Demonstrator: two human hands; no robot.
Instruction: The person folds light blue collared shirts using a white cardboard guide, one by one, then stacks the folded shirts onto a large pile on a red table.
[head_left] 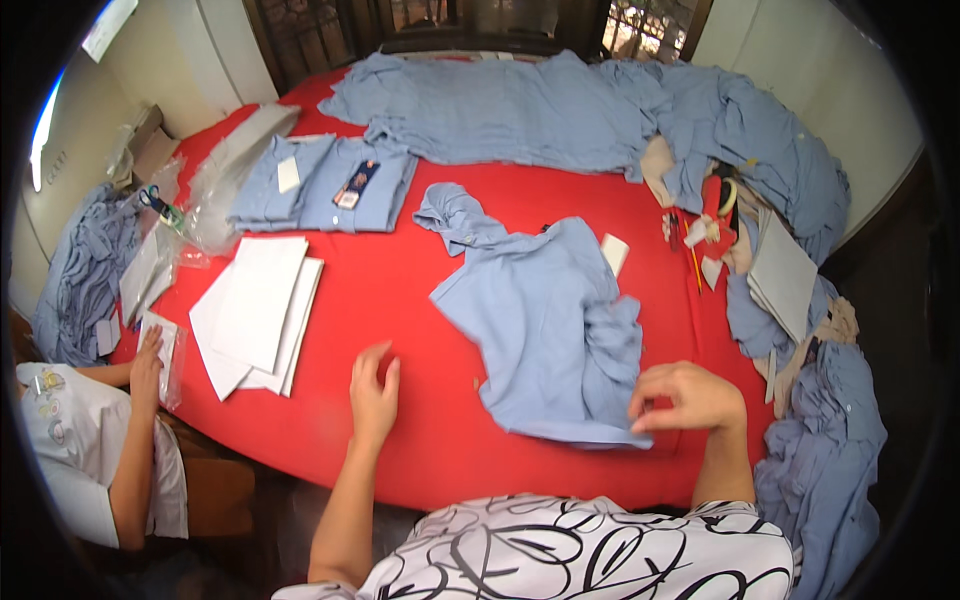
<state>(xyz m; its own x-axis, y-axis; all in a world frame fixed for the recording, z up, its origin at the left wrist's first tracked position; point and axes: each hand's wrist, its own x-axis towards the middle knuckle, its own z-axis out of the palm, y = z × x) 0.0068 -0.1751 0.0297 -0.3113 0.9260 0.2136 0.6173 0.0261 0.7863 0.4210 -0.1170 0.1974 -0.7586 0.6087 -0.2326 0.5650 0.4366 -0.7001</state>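
A light blue shirt [540,330] lies loosely spread on the red-covered table, one sleeve stretched toward the far left and its right side bunched up. At its near right corner, my right hand [695,395] is curled with thumb and fingertips pinched at the hem. My left hand [373,400] hovers to the left of the shirt, empty, thumb and fingers apart. A small white piece [614,254] sticks out beside the shirt's far right edge. White sheets of card [260,305] are stacked unevenly beyond my left hand.
Folded blue shirts [330,185] with tags lie at the far left, beside clear plastic bags [220,190] and scissors [160,205]. Blue garments [500,105] are heaped along the far and right edges. Small tools [690,240] lie at right. A co-worker's hand [147,370] rests on a plastic-wrapped packet.
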